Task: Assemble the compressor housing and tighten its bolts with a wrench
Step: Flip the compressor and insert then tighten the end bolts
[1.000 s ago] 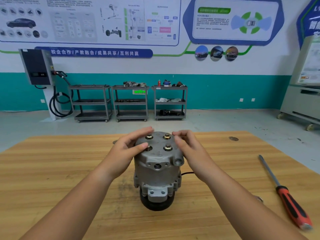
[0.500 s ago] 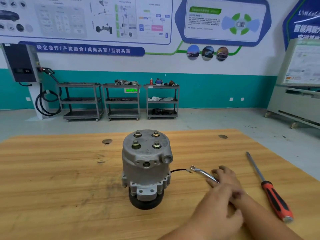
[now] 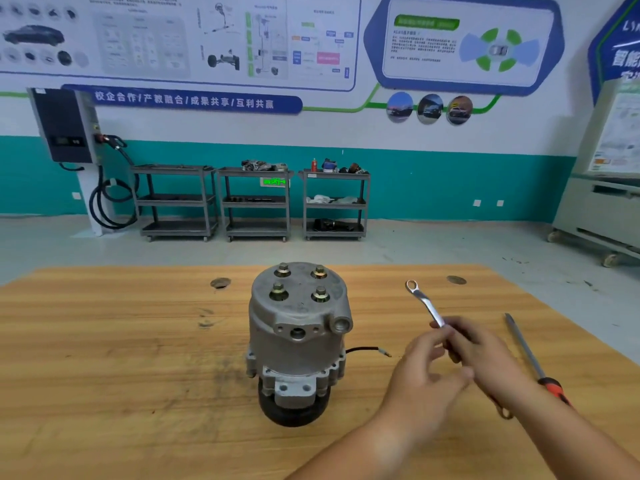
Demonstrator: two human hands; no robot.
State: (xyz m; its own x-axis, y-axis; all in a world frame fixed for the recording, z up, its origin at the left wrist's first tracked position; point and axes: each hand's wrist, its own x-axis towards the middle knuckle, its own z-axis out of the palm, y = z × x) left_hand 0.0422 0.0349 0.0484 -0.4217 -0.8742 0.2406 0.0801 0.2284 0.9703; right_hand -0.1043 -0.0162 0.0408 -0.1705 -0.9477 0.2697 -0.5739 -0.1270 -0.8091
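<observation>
The grey metal compressor stands upright on its black pulley in the middle of the wooden table. Several brass-coloured bolts sit in its top cover. To its right my right hand grips the shaft of a silver ring wrench, lifted off the table with its ring end pointing up and away. My left hand is beside it with fingers spread, fingertips near the wrench shaft; motion blur hides whether they touch. Neither hand is on the compressor.
A long screwdriver with a red handle lies on the table at the right, behind my right forearm. A short black wire sticks out from the compressor's right side. Three grey trolleys stand against the far wall.
Both hands left the compressor's top. My right hand picked the wrench up from the table to the right and raised it, and my left hand came across beside it.
</observation>
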